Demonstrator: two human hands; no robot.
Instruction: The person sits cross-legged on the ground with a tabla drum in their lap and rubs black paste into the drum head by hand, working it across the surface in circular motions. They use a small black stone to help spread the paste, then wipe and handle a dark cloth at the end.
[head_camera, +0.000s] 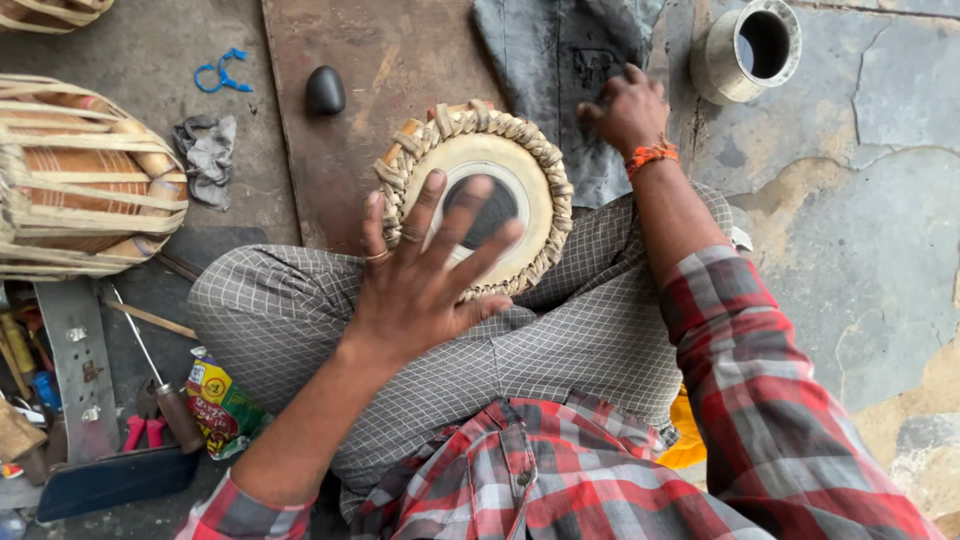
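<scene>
The small drum rests tilted against my crossed legs, its pale skin with the dark centre patch facing up and the braided lacing ringing its rim. My left hand lies flat over that skin, fingers spread wide apart and gripping nothing; it looks as if I am testing or steadying the head. My right hand is past the drum's far rim, fingers loosely bent, pressing on the grey cloth on the ground; I cannot tell whether it holds anything. To go on, I judge the left palm must keep the drum from rolling while the right comes back to the rim.

Near my left knee lies a crumpled snack packet, green and red with a yellow patch, beside a screwdriver. Farther left a larger laced drum lies on its side. Beyond it are a grey rag, a blue plastic loop, a smooth black stone on a brown board, and a metal cylinder.
</scene>
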